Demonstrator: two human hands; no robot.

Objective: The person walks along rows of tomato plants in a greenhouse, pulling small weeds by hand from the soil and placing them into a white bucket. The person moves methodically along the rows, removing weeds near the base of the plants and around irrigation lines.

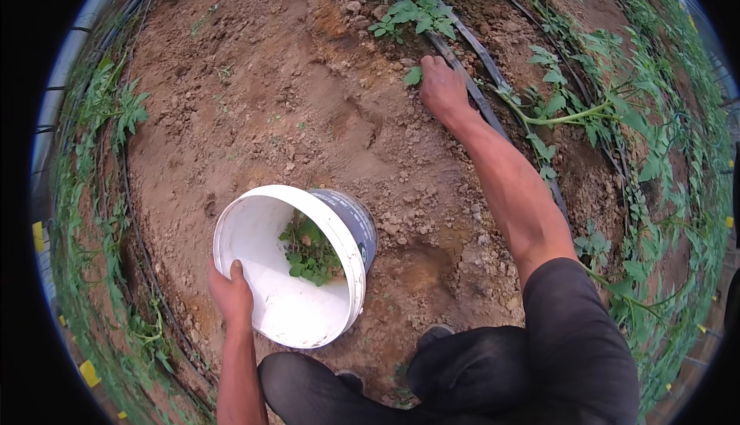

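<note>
My left hand (233, 295) grips the rim of a white plastic bucket (295, 322), thumb inside and fingers round the outside. The bucket lies tilted, its mouth towards me, with a clump of pulled leafy weeds (312, 251) at the bottom. Its outer wall is dark and bears writing. Out in front, my right hand (444, 86) is closed down at the soil beside a black drip line (485, 111). A small green plant (413, 76) pokes out at the left of its curled fingers, seemingly pinched by them; the fingertips are hidden.
Brown, crumbly soil (260, 101) forms the path between two planted rows. Tomato-like plants (425, 14) grow along the drip lines, and one stem (569, 118) leans across near my right forearm. More plants (130, 112) line the left side. My bent knees (306, 376) are close behind the bucket.
</note>
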